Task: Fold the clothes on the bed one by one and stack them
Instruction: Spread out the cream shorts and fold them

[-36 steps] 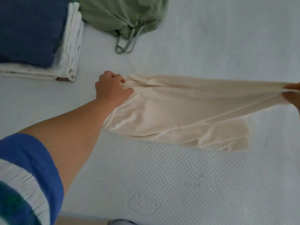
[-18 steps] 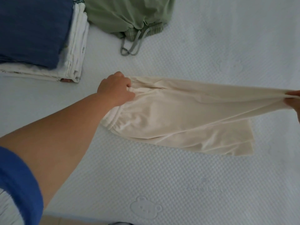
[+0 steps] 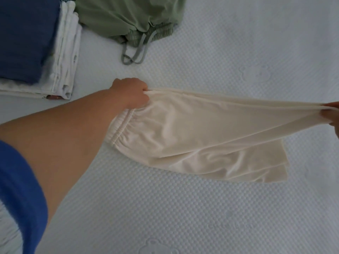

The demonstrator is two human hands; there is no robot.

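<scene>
Both hands, left (image 3: 131, 93) and right (image 3: 331, 111), pinch the shorts (image 3: 183, 129) taut; keep edges aligned, lower flat onto bed (image 3: 183, 208).

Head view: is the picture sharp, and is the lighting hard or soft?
Head view: soft, even light, no glare and only faint shadows; cream shorts and left hand fairly sharp; folded stack smeared by blur; right hand cut by the frame edge.

Right hand (image 3: 331, 116) cut off by right edge; folded stack (image 3: 36, 43) cropped left, blurred.
</scene>
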